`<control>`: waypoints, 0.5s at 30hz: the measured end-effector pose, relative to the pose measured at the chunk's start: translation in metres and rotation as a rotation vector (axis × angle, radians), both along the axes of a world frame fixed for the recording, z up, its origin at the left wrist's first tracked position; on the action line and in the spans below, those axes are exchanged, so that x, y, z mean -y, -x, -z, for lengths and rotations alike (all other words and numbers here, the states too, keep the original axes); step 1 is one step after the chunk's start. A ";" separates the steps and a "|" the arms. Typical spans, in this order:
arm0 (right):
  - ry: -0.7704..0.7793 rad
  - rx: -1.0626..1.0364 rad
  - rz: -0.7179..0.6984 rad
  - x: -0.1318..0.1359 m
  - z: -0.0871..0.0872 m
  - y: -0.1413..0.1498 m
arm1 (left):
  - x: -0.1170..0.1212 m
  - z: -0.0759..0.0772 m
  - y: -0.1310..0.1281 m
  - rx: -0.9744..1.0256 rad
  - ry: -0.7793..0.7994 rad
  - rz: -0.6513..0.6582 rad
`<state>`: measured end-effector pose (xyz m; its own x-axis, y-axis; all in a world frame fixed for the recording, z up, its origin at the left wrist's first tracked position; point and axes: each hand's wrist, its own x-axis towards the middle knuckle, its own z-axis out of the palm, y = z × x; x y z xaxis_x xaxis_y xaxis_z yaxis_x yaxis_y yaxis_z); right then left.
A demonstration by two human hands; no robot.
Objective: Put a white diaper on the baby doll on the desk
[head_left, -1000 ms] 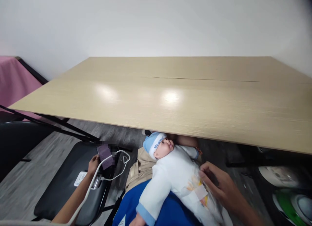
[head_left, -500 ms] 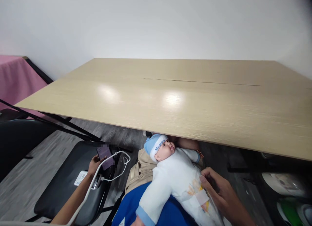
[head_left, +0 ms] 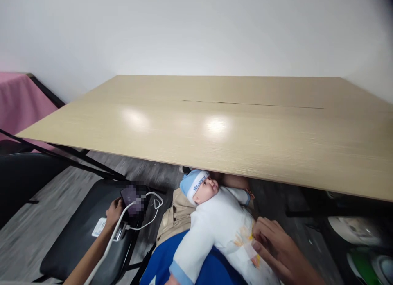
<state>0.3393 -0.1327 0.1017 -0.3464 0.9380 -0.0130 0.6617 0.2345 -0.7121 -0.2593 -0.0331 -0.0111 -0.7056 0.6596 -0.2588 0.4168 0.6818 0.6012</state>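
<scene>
A baby doll [head_left: 219, 219] in white clothes with light blue cuffs and a blue "Happy" cap [head_left: 195, 184] lies face up across my lap. My right hand [head_left: 274, 246] is at its waist, fingers curled and thumb against a white tab [head_left: 250, 251] over an orange and yellow print. The fingers partly hide that spot. On the left, my left hand [head_left: 114, 212] is closed on the edge of a phone [head_left: 132, 200] above the black chair seat; its screen is blurred out. A white cable [head_left: 110, 244] passes over my left forearm.
A light wooden table [head_left: 190, 129] spans the view ahead, its front edge just above the doll's head. A black chair [head_left: 73, 236] bears a small device [head_left: 119, 232] with a white label beside it. Pink cloth [head_left: 24, 92] hangs far left; round containers [head_left: 356, 231] sit under the table at right.
My right hand's fingers have curled further over the doll's waist, by the white tab. My left hand and the phone have shifted slightly left and down in the view.
</scene>
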 end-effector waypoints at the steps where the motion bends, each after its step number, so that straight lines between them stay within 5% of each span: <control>1: -0.031 0.032 -0.025 0.001 -0.002 0.001 | 0.003 -0.003 0.000 -0.024 0.013 0.028; 4: -0.129 0.079 -0.093 0.002 -0.015 0.007 | 0.016 -0.014 -0.003 -0.067 0.030 0.124; 7: -0.185 0.051 -0.158 0.004 -0.035 0.019 | 0.034 -0.042 -0.019 -0.011 0.059 0.255; 9: -0.218 -0.010 -0.241 0.006 -0.048 0.030 | 0.047 -0.076 -0.042 0.129 0.147 0.474; 12: -0.261 -0.142 -0.387 0.006 -0.060 0.045 | 0.065 -0.146 -0.095 0.382 0.254 0.828; 15: -0.171 -0.175 -0.332 -0.001 -0.060 0.048 | 0.068 -0.216 -0.162 0.660 0.237 1.308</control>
<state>0.2909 -0.1316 0.1618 -0.6140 0.7582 0.2196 0.4021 0.5398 -0.7395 -0.0970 -0.1015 0.2044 0.6258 0.6164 -0.4780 0.4992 0.1543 0.8526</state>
